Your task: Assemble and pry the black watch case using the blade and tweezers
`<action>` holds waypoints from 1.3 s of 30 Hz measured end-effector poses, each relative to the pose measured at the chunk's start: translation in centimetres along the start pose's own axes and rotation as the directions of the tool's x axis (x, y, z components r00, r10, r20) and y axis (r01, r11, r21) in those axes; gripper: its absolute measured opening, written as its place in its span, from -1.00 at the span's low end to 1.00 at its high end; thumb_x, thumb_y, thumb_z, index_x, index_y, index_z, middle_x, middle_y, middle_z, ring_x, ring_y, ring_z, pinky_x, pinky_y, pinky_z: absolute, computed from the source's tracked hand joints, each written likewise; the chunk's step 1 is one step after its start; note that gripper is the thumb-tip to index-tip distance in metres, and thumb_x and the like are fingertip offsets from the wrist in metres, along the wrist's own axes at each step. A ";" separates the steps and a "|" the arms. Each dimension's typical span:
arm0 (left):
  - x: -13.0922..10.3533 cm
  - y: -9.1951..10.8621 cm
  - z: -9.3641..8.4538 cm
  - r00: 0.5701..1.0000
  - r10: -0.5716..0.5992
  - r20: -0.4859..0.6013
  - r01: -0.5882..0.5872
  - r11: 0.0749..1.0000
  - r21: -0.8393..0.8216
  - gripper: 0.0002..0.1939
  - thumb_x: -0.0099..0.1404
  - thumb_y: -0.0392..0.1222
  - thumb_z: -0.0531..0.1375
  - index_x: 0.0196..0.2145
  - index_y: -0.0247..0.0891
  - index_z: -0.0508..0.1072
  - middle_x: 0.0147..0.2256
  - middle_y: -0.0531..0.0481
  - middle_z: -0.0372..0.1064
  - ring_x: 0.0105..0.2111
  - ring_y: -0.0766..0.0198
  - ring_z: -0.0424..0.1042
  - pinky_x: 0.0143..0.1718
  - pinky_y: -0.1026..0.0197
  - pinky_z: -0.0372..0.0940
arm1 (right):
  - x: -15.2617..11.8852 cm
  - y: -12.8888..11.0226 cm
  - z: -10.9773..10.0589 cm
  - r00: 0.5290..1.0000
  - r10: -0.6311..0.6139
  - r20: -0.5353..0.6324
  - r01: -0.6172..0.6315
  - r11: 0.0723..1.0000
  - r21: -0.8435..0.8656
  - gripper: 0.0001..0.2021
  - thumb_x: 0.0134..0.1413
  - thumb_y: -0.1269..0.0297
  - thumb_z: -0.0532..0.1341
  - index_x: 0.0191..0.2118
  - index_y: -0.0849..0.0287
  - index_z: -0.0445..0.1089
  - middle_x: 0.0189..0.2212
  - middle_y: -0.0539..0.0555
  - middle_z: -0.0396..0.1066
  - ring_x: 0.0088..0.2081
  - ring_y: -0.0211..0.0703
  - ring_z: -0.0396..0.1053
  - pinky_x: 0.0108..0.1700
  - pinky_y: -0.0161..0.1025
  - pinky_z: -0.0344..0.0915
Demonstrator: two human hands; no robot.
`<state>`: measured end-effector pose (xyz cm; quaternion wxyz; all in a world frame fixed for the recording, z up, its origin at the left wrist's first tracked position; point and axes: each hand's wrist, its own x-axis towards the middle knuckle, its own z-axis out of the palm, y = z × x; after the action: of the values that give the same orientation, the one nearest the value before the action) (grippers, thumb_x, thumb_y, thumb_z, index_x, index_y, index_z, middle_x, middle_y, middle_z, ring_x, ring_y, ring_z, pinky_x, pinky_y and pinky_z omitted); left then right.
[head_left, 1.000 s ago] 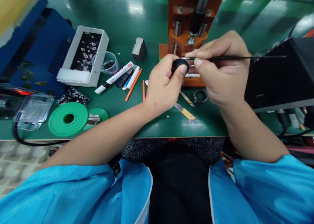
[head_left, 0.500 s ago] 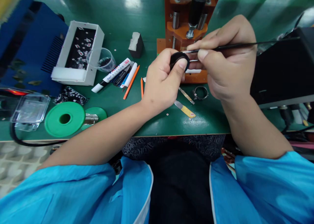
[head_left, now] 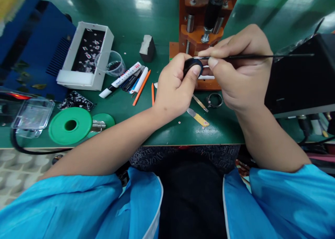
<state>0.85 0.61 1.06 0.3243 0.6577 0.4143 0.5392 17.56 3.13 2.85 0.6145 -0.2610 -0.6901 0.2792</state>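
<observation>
In front of the orange press, my left hand (head_left: 174,87) pinches a small round black part (head_left: 193,65) between thumb and fingers, holding it tilted. My right hand (head_left: 242,69) is closed around a slim, pen-like black tool (head_left: 251,57) with a shiny, light tip. That tip meets the upper edge of the round part; whether it touches cannot be made out. Fingers cover much of the part. Below my right hand, a dark watch-case-like ring (head_left: 215,100) lies on the green bench. Near it are a yellow-handled blade (head_left: 200,119) and a thin, flat tool (head_left: 200,103).
An orange press (head_left: 201,33) stands behind my hands. Leftward are markers (head_left: 121,79), an orange stick (head_left: 141,88), a clear cup (head_left: 115,64), a white box (head_left: 107,57) of small pieces, a dark block (head_left: 148,50) and a green solder spool (head_left: 85,122). A black box (head_left: 300,78) stands right.
My right hand has come slightly down and left, and the slim tool's far end is lower, so it lies more level. My left hand still holds the round part.
</observation>
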 end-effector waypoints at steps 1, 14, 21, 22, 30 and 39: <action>0.0 -0.2 0.0 1.000 0.019 0.012 -0.019 1.000 -0.004 -0.45 0.57 0.44 0.08 -0.16 -0.13 0.37 -0.40 0.03 0.36 -0.21 0.11 0.58 -0.12 0.01 0.52 | 0.1 0.2 0.0 1.000 -0.010 0.000 0.010 1.000 0.018 -0.83 0.38 0.07 0.47 -0.14 0.00 0.57 -0.15 -0.02 0.55 -0.12 -0.04 0.61 -0.14 -0.11 0.64; 0.1 -1.1 -0.2 0.996 0.075 0.052 -0.073 0.996 -0.045 -0.51 0.63 0.36 0.02 -0.09 -0.11 0.38 -0.37 0.04 0.41 -0.14 0.05 0.66 -0.10 -0.06 0.58 | 0.4 0.6 0.1 1.000 -0.029 -0.011 0.030 0.987 0.157 -0.77 0.35 0.06 0.51 -0.18 0.05 0.56 -0.19 -0.03 0.57 -0.23 -0.06 0.61 -0.30 -0.16 0.62; 0.2 -1.3 -0.4 0.990 0.133 0.036 -0.134 0.990 0.033 -0.50 0.60 0.38 0.08 -0.11 -0.13 0.41 -0.27 0.00 0.49 -0.07 0.01 0.66 -0.03 -0.11 0.58 | 0.5 0.4 0.2 0.999 -0.044 -0.029 0.047 0.993 0.107 -0.70 0.25 -0.02 0.57 -0.21 0.03 0.56 -0.22 0.00 0.57 -0.19 -0.01 0.61 -0.23 -0.09 0.64; 0.2 -1.3 -0.5 0.992 0.120 0.042 -0.121 0.992 0.018 -0.49 0.60 0.39 0.07 -0.10 -0.12 0.41 -0.30 0.01 0.48 -0.09 0.01 0.66 -0.04 -0.10 0.59 | 0.4 0.3 0.2 0.999 -0.026 -0.026 0.029 0.993 0.118 -0.67 0.25 -0.06 0.56 -0.22 0.03 0.54 -0.22 -0.01 0.56 -0.20 -0.02 0.61 -0.27 -0.11 0.64; 0.2 -1.0 -0.4 0.991 0.127 0.033 -0.129 0.990 0.061 -0.47 0.59 0.41 0.07 -0.12 -0.14 0.40 -0.28 0.01 0.51 -0.16 0.07 0.66 -0.05 -0.08 0.59 | 0.1 0.3 -0.1 0.999 0.028 -0.014 -0.027 0.998 0.056 -0.72 0.30 -0.04 0.53 -0.18 0.01 0.55 -0.17 0.00 0.55 -0.12 0.01 0.61 -0.07 0.01 0.68; 0.2 -1.1 -0.4 0.991 0.128 0.044 -0.131 0.988 0.077 -0.43 0.58 0.45 0.03 -0.10 -0.12 0.41 -0.24 0.00 0.54 -0.07 0.01 0.68 -0.03 -0.13 0.63 | 0.2 -0.4 0.1 0.999 0.029 -0.018 -0.028 0.998 0.054 -0.80 0.34 0.07 0.49 -0.21 0.00 0.54 -0.19 -0.04 0.54 -0.13 -0.01 0.62 -0.11 -0.01 0.69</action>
<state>0.20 1.27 0.24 0.2698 0.7059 0.3855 0.5294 17.43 2.95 3.30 0.6237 -0.2569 -0.6726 0.3042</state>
